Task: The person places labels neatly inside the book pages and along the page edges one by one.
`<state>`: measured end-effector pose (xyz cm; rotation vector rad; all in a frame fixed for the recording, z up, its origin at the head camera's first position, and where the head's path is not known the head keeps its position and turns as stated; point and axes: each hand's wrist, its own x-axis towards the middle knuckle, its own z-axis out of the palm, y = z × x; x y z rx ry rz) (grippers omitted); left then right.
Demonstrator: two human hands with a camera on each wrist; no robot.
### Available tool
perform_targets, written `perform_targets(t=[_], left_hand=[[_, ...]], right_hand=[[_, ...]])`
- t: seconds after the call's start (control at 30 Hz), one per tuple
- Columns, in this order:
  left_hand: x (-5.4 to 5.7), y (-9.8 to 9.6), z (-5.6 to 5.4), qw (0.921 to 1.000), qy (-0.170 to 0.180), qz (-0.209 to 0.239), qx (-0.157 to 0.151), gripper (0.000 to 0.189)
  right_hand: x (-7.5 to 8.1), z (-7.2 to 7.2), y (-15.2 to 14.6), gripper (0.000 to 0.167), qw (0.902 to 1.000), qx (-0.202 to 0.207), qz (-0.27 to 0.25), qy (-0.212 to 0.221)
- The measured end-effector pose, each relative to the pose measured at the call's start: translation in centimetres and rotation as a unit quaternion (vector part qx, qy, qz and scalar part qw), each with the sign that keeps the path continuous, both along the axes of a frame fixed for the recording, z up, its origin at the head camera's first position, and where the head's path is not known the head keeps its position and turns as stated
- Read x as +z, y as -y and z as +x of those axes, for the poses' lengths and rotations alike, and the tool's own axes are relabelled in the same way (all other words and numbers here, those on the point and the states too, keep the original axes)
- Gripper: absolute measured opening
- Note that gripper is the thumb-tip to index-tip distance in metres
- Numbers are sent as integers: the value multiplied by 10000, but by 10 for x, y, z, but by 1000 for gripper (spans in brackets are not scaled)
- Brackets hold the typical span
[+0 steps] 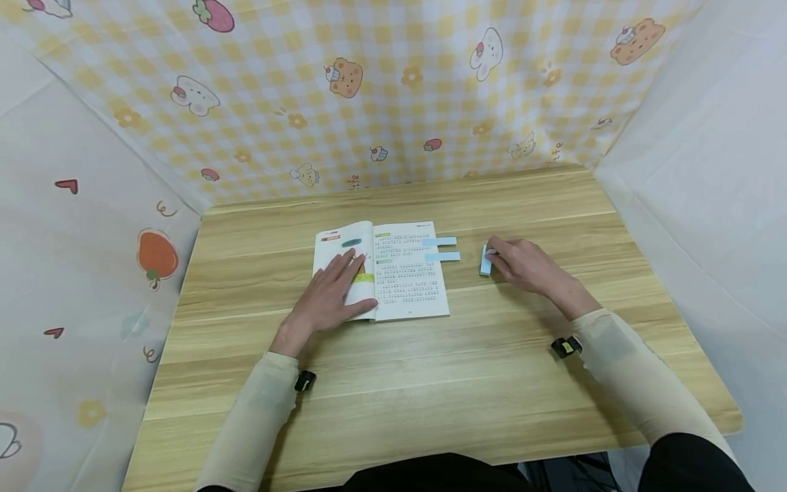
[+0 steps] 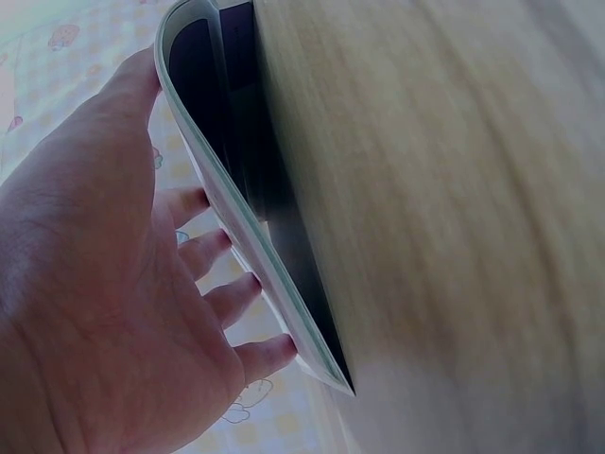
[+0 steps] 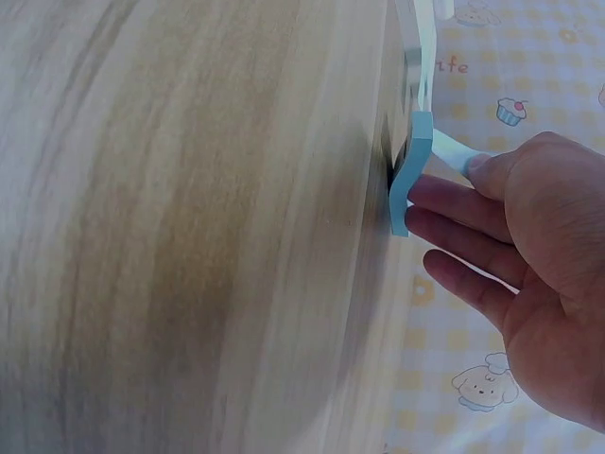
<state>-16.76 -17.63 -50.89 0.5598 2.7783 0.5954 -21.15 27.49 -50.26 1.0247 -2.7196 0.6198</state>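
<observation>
An open book (image 1: 410, 301) lies on the table, its left page bowed up. My left hand (image 1: 332, 290) rests spread on that page. In the left wrist view the fingertips (image 2: 274, 352) of this hand press on the book (image 2: 248, 227), which stands off the table below. Two light blue sticky notes (image 1: 443, 257) stick out from the right page's edge. To the right of the book, my right hand (image 1: 525, 263) is at a narrow pad of blue sticky notes (image 1: 486, 265). Its thumb and forefinger pinch the top sticky note (image 3: 452, 151), lifted at one end off the curved pad (image 3: 411, 175).
The wooden table (image 1: 393, 389) carries the book and the pad. Behind it hangs a yellow checked cloth (image 1: 393, 102), with white sheets (image 1: 92, 273) on both sides. Black wrist cameras (image 1: 565, 346) sit on both sleeves. Dark cables (image 1: 593, 471) show below the front edge.
</observation>
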Motion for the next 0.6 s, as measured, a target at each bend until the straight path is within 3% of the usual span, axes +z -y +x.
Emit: perform_targets(t=[0.27, 0.6], left_hand=[[0, 0, -1, 10000, -5, -24, 1, 105], [-1, 0, -1, 10000, -17, -34, -4, 105]], right_hand=[[3, 0, -2, 7, 9998, -7, 59, 195], [9, 0, -3, 5, 9968, -127, 232, 756]])
